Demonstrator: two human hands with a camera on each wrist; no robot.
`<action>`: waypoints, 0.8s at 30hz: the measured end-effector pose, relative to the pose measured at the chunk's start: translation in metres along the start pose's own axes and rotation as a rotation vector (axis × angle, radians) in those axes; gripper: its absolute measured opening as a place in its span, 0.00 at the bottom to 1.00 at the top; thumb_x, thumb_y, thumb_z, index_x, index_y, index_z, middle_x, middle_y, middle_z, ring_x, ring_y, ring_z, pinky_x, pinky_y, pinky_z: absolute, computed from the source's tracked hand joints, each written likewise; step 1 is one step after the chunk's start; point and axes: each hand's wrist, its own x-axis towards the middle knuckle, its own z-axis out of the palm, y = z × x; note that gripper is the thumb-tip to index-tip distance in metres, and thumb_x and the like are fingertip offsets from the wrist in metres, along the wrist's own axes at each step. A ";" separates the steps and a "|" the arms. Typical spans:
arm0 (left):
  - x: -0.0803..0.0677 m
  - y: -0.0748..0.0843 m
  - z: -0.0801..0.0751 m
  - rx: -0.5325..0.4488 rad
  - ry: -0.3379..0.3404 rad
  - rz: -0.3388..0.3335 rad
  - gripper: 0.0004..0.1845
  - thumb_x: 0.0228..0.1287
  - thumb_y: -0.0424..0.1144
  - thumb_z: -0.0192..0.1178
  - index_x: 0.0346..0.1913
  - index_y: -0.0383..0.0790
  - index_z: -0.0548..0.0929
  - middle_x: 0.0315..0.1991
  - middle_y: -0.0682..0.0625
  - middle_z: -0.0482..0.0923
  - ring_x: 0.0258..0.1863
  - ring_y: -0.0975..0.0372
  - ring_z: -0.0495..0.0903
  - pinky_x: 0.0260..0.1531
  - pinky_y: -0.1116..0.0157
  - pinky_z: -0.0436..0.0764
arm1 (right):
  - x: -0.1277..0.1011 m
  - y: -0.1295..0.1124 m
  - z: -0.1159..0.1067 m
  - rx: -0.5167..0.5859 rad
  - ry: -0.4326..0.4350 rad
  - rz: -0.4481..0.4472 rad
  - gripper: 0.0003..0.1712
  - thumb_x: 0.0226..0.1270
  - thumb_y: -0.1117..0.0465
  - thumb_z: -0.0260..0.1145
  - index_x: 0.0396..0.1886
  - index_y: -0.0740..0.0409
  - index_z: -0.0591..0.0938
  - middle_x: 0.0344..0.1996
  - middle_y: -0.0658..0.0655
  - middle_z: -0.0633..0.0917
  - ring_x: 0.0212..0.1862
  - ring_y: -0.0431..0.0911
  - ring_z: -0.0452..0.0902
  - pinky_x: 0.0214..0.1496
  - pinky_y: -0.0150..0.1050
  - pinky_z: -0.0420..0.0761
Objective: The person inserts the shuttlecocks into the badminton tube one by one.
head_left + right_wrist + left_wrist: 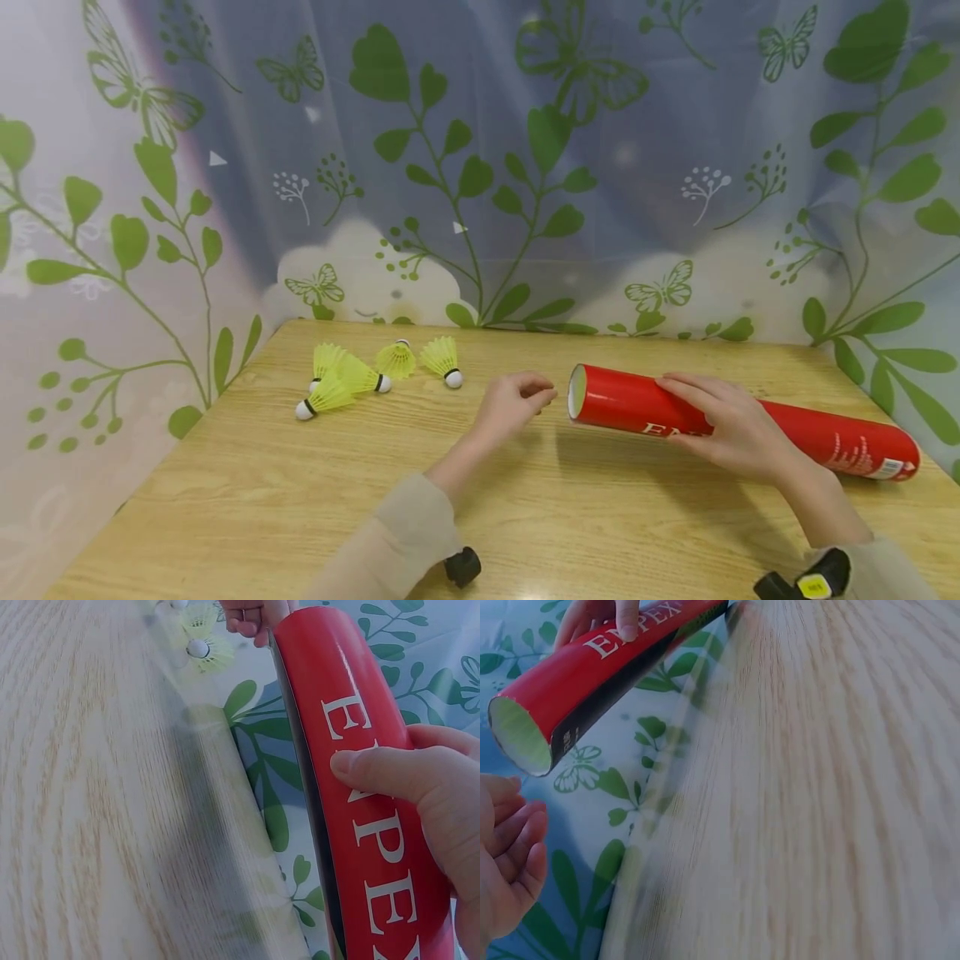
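Lying on its side across the right part of a pale wooden table (pixel 247 500), a long red cardboard tube (pixel 810 429) points its open, pale-lined end toward the middle of the table, while its far end reaches the right edge. White lettering runs along the tube, partly covered. The person's right hand (pixel 731 429) wraps over the top of the tube close to the open end, thumb and fingers curled around it in a firm hold; the right wrist view shows the thumb pressed flat on the white letters. The left hand (pixel 513 404) sits just beside the tube's open mouth, not touching it, its fingers loosely curled inward and holding nothing. In the left wrist view those fingers lie bent just below the open end of the tube. Farther left, near the back edge of the table, a small cluster of yellow shuttlecocks (pixel 352 379) with white tips rests on the wood, well apart from both hands. Behind the table hangs a sheer curtain (pixel 480 167) printed with green leaves and butterflies.
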 end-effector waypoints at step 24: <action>-0.026 -0.043 -0.102 0.146 0.130 -0.135 0.12 0.62 0.42 0.60 0.43 0.37 0.84 0.33 0.48 0.82 0.32 0.58 0.80 0.30 0.65 0.78 | 0.001 0.001 0.004 -0.001 0.006 -0.023 0.42 0.39 0.54 0.78 0.60 0.53 0.75 0.52 0.60 0.78 0.50 0.56 0.73 0.46 0.55 0.70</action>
